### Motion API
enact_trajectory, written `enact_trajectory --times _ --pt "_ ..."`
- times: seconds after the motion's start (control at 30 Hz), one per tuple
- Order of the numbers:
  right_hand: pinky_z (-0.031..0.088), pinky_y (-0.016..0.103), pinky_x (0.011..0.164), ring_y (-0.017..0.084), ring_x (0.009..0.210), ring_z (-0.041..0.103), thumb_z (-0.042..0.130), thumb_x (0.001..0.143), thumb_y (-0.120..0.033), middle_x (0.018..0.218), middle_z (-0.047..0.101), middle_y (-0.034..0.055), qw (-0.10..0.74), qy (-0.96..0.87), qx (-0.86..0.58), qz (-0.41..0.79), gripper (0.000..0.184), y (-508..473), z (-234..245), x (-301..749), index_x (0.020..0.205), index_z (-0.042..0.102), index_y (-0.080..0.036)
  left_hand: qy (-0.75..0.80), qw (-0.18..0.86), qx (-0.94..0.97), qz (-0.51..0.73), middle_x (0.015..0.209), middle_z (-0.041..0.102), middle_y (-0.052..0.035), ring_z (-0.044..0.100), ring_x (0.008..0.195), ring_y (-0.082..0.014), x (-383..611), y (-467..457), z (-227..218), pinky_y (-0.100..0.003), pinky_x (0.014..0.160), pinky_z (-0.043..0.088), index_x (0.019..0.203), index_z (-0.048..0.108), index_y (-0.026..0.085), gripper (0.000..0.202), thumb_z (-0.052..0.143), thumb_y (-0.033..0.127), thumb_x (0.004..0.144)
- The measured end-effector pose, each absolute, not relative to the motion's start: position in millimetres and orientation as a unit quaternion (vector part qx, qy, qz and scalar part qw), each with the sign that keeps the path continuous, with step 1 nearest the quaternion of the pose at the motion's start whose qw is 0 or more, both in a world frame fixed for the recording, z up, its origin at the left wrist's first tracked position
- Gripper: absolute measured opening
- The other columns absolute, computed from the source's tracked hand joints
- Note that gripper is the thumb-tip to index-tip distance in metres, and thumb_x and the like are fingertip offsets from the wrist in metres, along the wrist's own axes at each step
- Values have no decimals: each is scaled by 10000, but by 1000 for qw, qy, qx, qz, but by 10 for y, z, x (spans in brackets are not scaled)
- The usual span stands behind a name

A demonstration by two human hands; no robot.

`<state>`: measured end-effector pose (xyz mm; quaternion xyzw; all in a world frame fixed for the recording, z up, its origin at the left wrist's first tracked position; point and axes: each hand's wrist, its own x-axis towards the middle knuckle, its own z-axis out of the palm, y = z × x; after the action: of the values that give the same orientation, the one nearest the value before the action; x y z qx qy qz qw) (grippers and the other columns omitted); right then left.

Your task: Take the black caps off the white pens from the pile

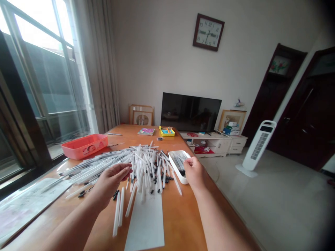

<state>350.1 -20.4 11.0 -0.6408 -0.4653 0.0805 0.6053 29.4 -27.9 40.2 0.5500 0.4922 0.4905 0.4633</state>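
Observation:
A big heap of white pen barrels (136, 164) with black caps lies across the wooden table (180, 216). My left hand (111, 181) hovers over the heap's near edge, fingers curled and pinched on one white barrel. My right hand (195, 172) reaches into a small white tray (174, 161) that holds dark refills; its fingers are curled inward and what they grip is hidden. Two loose white barrels (118, 211) lie near my left wrist beside a white sheet (146, 223).
A red plastic basket (85, 145) stands at the table's left. A book (146, 131) and a yellow box (167, 131) sit at the far end. Beyond are a television (190, 111) on a low cabinet and a white tower fan (258, 146) on the floor at right.

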Motion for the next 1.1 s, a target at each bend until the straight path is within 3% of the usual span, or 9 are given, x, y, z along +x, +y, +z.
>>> enact_trajectory --times 0.5,0.83,1.1 --pt "324 245 575 173 722 606 591 814 -324 763 705 23 367 -567 -738 -8 149 -235 54 3401 811 724 -257 499 441 549 505 926 743 -96 664 891 -229 175 -148 276 -316 778 494 1053 697 172 525 722 578 721" --pt "390 284 696 219 871 629 520 827 -231 877 743 25 332 -593 -733 -34 260 -267 80 3408 923 755 -289 514 421 498 557 873 748 -104 681 836 -242 73 -167 398 -338 743 523 993 716 159 554 784 568 625" --pt "419 306 815 234 914 606 490 863 -241 916 731 60 444 -637 -625 -84 222 -397 184 3248 911 705 -218 579 357 471 561 852 731 -78 640 732 -176 -200 -106 412 -266 646 481 995 700 147 489 728 501 659"
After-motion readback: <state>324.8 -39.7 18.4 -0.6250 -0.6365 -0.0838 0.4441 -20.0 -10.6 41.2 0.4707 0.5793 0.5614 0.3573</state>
